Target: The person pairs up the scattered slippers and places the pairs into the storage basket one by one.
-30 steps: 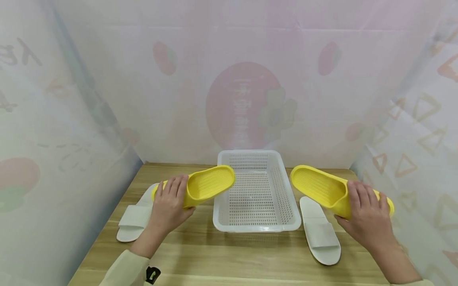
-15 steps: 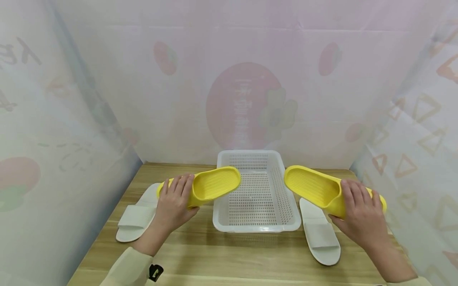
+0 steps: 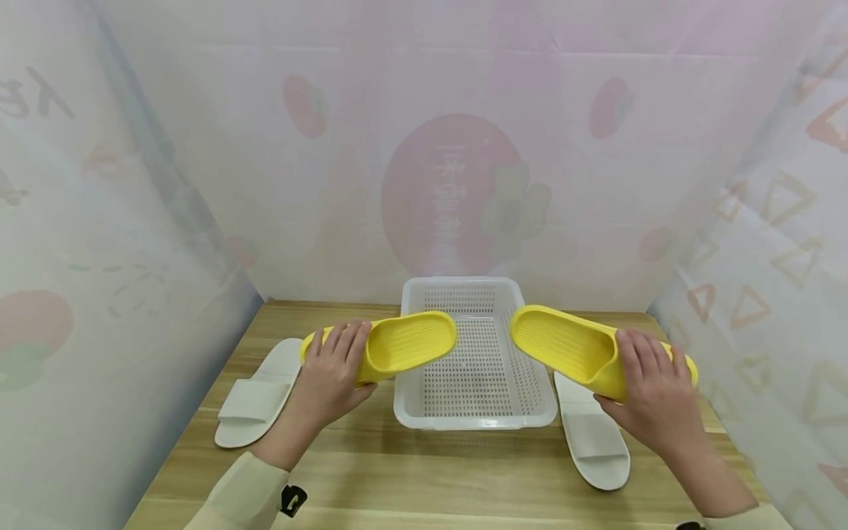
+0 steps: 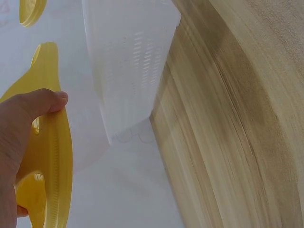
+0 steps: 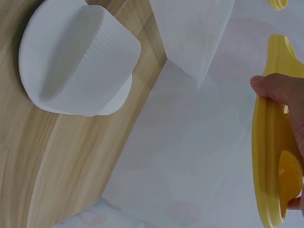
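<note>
A yellow slipper [image 3: 412,343] is in my left hand [image 3: 333,375]; fingers lie over its strap and the thumb grips the sole edge, as the left wrist view shows. My right hand [image 3: 656,394] grips a second yellow slipper [image 3: 563,341] the same way, thumb on its sole edge in the right wrist view. Both slippers are held above the table, heel ends pointing inward over a white perforated basket [image 3: 473,423]. Nothing is visible inside the basket.
One white slipper [image 3: 250,400] lies on the wooden table [image 3: 424,478] left of the basket, partly behind my left arm. Another white slipper [image 3: 596,436] lies to the right. Printed fabric walls [image 3: 457,199] stand behind and at both sides.
Both hands have moved inward with their yellow slippers, the left one rightward and the right one leftward, so the heel ends are closer together over the basket. Basket and white slippers stay put.
</note>
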`<state>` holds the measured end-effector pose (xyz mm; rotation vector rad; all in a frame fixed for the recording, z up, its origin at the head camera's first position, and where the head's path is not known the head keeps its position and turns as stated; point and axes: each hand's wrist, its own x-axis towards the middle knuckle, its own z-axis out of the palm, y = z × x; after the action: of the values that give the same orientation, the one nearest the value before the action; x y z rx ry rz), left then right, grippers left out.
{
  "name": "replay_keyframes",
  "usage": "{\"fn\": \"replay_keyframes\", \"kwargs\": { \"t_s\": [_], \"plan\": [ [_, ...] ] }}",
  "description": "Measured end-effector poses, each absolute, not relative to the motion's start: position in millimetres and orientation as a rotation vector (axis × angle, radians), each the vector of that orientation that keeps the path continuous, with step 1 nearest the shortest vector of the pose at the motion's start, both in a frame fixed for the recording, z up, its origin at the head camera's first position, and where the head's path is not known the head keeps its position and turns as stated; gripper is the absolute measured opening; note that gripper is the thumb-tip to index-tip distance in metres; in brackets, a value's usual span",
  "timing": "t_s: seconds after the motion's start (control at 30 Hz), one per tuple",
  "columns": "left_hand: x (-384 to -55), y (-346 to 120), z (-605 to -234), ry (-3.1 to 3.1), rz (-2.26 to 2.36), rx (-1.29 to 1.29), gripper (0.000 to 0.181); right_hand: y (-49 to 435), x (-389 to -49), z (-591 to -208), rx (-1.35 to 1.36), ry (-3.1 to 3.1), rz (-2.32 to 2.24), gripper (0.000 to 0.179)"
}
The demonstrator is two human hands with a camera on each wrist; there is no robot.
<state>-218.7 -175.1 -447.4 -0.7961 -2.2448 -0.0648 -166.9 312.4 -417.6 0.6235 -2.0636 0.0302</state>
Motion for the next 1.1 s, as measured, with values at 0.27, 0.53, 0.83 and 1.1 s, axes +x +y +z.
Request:
{"fn": "replay_keyframes", "kwargs": {
  "t_s": [0.27, 0.53, 0.83, 1.1],
  "plan": [
    [-219.3, -170.8, -445.9, -2.231, -0.039, -0.830, 0.105, 305.3, -168.0, -414.4, 0.661, -2.047, 0.035, 0.081],
    [-219.6, -165.6, -445.0, -2.194, -0.037, -0.857, 0.104, 297.4, -168.2, -414.4, 0.678, -2.053, 0.054, 0.080],
    [-220.1, -161.3, -447.9, -2.163, -0.038, -0.878, 0.109, 287.8, -167.7, -416.2, 0.703, -2.074, 0.068, 0.080],
    [-219.7, -158.3, -447.1, -2.163, -0.017, -0.897, 0.110, 282.3, -167.3, -417.7, 0.726, -2.080, 0.064, 0.080]
  ]
}}
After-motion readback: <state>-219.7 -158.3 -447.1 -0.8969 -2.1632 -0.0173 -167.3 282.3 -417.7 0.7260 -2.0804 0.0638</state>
